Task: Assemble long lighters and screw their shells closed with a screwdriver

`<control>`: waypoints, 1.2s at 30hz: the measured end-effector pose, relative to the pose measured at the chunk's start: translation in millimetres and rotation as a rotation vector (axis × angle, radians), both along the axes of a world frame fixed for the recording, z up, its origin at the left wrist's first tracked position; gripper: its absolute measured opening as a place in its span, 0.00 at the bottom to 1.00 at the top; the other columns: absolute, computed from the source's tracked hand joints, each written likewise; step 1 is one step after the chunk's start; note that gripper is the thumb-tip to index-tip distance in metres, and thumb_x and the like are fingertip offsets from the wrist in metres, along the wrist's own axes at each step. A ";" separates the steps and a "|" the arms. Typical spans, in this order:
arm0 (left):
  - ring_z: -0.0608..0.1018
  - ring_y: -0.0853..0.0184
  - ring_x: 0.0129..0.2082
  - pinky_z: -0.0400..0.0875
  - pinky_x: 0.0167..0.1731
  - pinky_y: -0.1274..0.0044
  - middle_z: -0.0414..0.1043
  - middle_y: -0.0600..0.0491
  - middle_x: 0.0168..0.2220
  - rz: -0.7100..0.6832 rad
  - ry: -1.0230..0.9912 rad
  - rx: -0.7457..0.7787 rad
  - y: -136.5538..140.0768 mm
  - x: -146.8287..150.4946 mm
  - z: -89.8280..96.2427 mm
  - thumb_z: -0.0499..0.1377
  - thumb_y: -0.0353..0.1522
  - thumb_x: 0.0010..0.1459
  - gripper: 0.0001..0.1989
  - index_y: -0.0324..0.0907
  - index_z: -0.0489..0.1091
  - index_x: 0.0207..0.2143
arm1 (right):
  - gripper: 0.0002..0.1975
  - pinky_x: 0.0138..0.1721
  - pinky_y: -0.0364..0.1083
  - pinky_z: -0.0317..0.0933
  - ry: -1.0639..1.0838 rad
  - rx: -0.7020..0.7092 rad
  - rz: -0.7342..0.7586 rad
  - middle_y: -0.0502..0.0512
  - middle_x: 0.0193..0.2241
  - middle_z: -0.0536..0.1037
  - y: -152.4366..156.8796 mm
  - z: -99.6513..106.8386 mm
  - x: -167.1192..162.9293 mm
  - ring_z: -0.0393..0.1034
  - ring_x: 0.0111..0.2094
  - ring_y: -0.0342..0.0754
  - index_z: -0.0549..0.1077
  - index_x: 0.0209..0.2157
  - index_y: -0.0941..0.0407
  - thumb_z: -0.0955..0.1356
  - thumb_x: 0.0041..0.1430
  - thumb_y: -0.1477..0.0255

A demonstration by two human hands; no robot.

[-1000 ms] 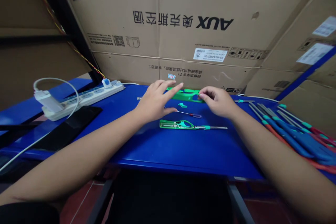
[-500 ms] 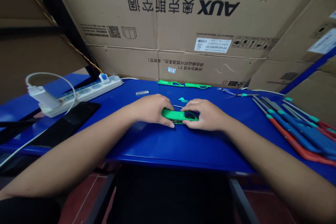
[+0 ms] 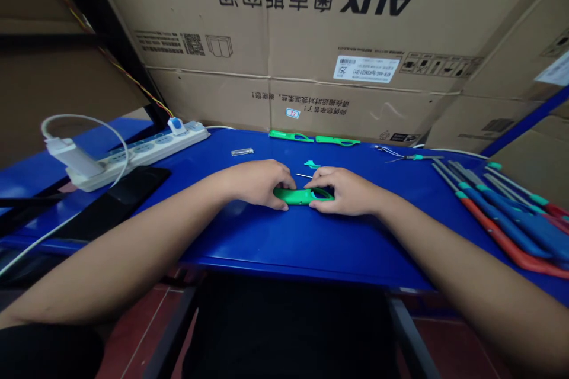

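Observation:
A green lighter handle [image 3: 299,197] lies on the blue table in front of me, gripped from both ends. My left hand [image 3: 263,183] has its thumb and fingers closed round the left end. At the right end, by the loop-shaped opening, my right hand [image 3: 342,190] pinches the handle. Its upper shell lies flat, and no inner parts show. Just behind it are a thin metal rod [image 3: 304,175] and a small teal plastic piece [image 3: 312,164]. Further back lie a green half shell [image 3: 291,137] and a second green shell [image 3: 337,140].
A clear small part [image 3: 242,152] lies left of my hands. A white power strip [image 3: 146,148] with a plugged-in charger and a black flat object [image 3: 116,198] occupy the left. Several long-tipped lighters [image 3: 502,213] and a wired metal tube [image 3: 411,157] lie right. Cardboard [image 3: 306,53] stands behind.
The upper green shell, tilted before with inner parts showing at its front edge, now sits down flat and closed. Both hands keep hold of it. The view has shifted slightly.

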State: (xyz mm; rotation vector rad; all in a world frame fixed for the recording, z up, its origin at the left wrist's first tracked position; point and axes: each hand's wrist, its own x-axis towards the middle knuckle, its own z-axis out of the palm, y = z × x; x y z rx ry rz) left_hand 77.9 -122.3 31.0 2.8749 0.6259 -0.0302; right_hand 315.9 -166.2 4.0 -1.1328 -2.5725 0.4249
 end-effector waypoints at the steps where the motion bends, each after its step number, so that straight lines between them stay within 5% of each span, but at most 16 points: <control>1: 0.78 0.64 0.41 0.67 0.41 0.77 0.77 0.49 0.42 0.002 -0.003 0.008 -0.3 -0.1 0.2 0.67 0.36 0.54 0.17 0.41 0.77 0.45 | 0.19 0.42 0.49 0.65 -0.005 0.004 0.002 0.58 0.40 0.78 -0.1 0.4 -0.3 0.72 0.39 0.50 0.79 0.48 0.58 0.71 0.55 0.67; 36: 0.78 0.64 0.41 0.68 0.41 0.77 0.78 0.50 0.43 -0.026 -0.050 -0.031 -2.6 4.8 -2.0 0.66 0.33 0.53 0.22 0.42 0.73 0.52 | 0.18 0.45 0.49 0.65 -0.100 0.047 0.012 0.57 0.43 0.81 -3.4 10.9 1.5 0.75 0.42 0.52 0.79 0.48 0.56 0.71 0.58 0.65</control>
